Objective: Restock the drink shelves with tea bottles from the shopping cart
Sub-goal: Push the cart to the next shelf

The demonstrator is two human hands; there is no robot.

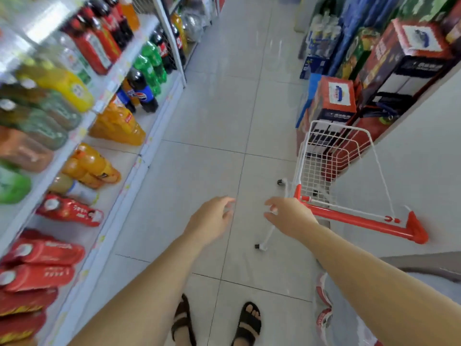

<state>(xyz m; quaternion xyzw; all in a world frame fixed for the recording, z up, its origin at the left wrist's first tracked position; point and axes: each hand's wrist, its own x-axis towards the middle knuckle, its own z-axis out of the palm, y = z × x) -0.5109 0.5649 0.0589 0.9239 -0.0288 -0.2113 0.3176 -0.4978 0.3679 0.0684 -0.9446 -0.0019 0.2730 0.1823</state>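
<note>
A small white wire shopping cart [331, 158] with a red handle bar [361, 221] stands on the right side of the aisle; no bottles show in its basket. My right hand [289, 216] hovers just left of the handle's near end, fingers loosely curled, holding nothing. My left hand [212, 218] is stretched out over the floor tiles, fingers relaxed and empty. The drink shelves [82, 136] run along the left, filled with red-labelled tea bottles [69, 211], orange soda, cola and green bottles.
Stacked cartons and gift boxes [399, 66] line the right wall behind the cart. The tiled aisle floor [219, 108] stretches ahead between shelves and cart. My sandalled feet [217, 323] are at the bottom. A plastic-wrapped bottle pack [324, 308] sits at lower right.
</note>
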